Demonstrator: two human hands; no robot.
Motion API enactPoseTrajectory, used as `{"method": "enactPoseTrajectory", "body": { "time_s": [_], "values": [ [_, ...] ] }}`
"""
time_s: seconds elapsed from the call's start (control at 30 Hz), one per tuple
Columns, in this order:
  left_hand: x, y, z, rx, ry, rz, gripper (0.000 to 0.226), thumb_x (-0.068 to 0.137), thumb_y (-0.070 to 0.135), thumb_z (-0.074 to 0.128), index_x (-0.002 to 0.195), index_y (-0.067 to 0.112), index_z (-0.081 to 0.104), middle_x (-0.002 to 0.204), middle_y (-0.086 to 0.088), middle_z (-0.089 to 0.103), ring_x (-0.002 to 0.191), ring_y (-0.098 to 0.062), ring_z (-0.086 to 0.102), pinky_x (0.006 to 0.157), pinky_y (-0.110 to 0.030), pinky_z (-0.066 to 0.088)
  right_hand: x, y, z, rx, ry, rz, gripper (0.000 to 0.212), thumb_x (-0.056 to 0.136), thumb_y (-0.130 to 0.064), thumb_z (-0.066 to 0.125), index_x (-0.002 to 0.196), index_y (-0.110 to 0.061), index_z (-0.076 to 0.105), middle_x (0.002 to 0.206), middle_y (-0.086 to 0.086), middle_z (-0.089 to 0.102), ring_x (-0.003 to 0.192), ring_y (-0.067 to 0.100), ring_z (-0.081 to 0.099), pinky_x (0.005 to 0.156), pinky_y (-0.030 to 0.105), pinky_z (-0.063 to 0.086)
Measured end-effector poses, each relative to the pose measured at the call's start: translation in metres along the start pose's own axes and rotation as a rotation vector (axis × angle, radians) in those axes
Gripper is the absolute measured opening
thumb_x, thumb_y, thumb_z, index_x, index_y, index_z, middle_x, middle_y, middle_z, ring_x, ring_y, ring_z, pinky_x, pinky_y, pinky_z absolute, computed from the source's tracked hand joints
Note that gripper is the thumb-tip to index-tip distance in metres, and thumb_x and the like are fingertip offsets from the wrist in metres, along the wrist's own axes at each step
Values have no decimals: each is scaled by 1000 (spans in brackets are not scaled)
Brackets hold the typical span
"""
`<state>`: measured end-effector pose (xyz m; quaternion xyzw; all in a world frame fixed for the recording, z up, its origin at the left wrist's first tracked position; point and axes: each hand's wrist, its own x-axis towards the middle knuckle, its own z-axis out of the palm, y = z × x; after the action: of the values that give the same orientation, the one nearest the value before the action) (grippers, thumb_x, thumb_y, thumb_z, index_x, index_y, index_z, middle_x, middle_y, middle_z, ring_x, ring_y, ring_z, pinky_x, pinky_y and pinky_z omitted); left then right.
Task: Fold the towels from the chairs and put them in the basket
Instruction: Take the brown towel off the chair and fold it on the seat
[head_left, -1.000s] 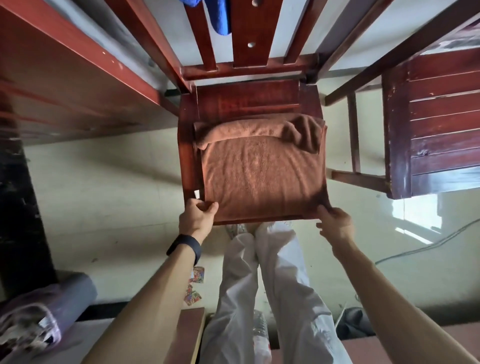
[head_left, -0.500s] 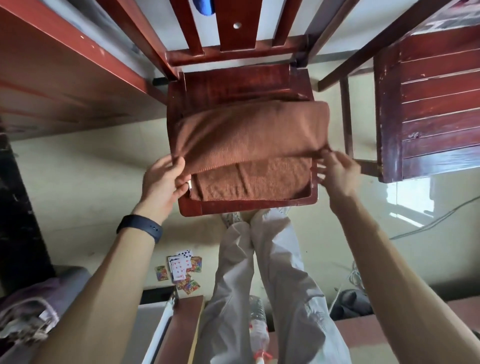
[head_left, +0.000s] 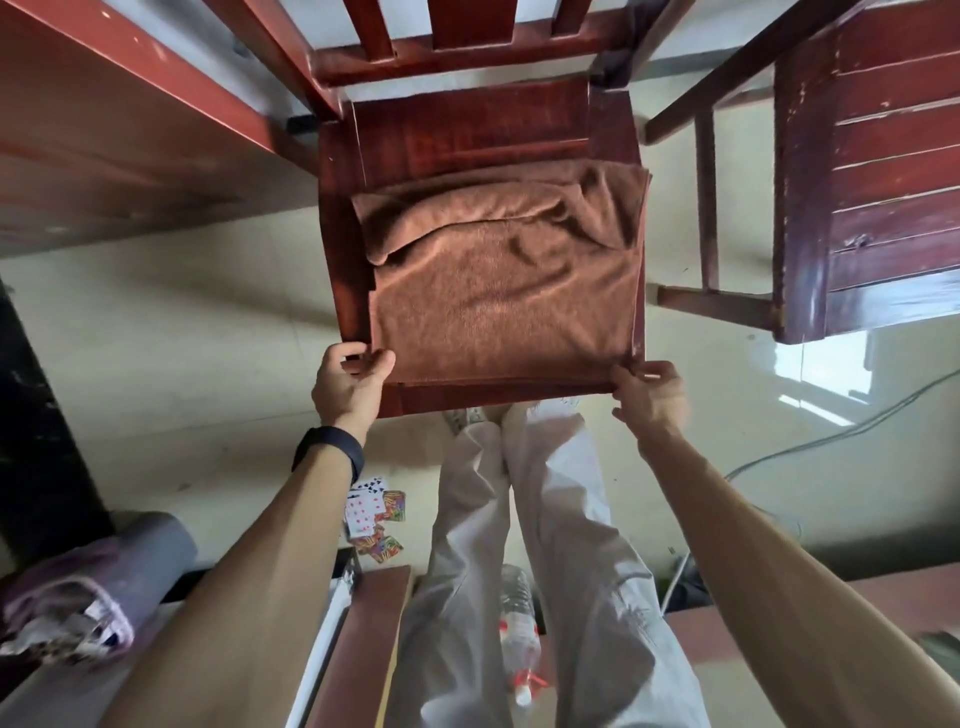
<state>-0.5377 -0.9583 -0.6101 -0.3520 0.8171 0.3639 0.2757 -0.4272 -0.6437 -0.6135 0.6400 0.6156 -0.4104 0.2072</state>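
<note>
Brown towel (head_left: 498, 301) lies on the chair seat (head_left: 467, 130), far edge bunched; left hand (head_left: 353, 382) pinches its near left corner, right hand (head_left: 649, 395) pinches the near right. Risk: folding over the bunching traps creases; an uneven pull could drag it off the seat.

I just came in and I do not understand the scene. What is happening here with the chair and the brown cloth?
A person is folding a brown towel on the seat of a red wooden chair. The left hand pinches the towel's near left corner and the right hand pinches its near right corner. The towel lies on the seat, with its far edge bunched up. No basket is in view.
</note>
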Motion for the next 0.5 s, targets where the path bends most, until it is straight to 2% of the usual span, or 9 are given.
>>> {"method": "enactPoseTrajectory", "body": {
  "time_s": [0.07, 0.13, 0.2, 0.3, 0.4, 0.5],
  "values": [
    [-3, 2, 2, 64, 26, 60, 35, 73, 20, 84, 104, 19, 68, 98, -2, 65, 93, -25, 68, 84, -28, 51, -2, -3, 4, 15, -7, 11, 32, 65, -41, 70, 90, -25, 57, 95, 11, 74, 96, 33, 71, 87, 51, 58],
    [-5, 0, 4, 144, 39, 106, 34, 75, 12, 80, 107, 14, 69, 109, -9, 61, 87, -27, 67, 81, -27, 50, -5, -9, 8, 25, -11, 20, 26, 67, -33, 70, 87, -23, 55, 94, 12, 72, 98, 37, 70, 88, 52, 58],
    [-6, -2, 6, 220, 49, 130, 27, 81, 14, 76, 107, 11, 68, 115, -16, 62, 88, -31, 67, 82, -27, 48, -7, -12, 11, 19, -18, 26, 18, 68, -28, 71, 79, -24, 56, 81, 8, 69, 90, 35, 71, 85, 52, 59],
    [-7, 1, 9, 278, 54, 114, 24, 87, 19, 73, 107, 7, 68, 115, -12, 69, 103, -31, 65, 80, -24, 42, -8, -15, 14, 11, -62, 19, 16, 71, -26, 74, 81, -23, 62, 68, 1, 69, 71, 25, 72, 80, 49, 61],
    [-8, 5, 10, 257, 24, 73, 22, 89, 24, 71, 107, 12, 67, 108, -9, 73, 102, -29, 66, 77, -21, 39, -12, -14, 12, 101, -88, -1, 18, 76, -22, 76, 83, -18, 61, 71, 1, 72, 79, 24, 75, 75, 43, 63],
    [-10, 5, 10, 242, 24, 21, 24, 90, 25, 69, 109, 15, 59, 108, -10, 70, 98, -31, 64, 75, -24, 39, -13, -10, 5, 144, -82, -15, 20, 80, -15, 77, 86, -13, 58, 85, 14, 74, 83, 27, 74, 74, 40, 61]
  ]
}}
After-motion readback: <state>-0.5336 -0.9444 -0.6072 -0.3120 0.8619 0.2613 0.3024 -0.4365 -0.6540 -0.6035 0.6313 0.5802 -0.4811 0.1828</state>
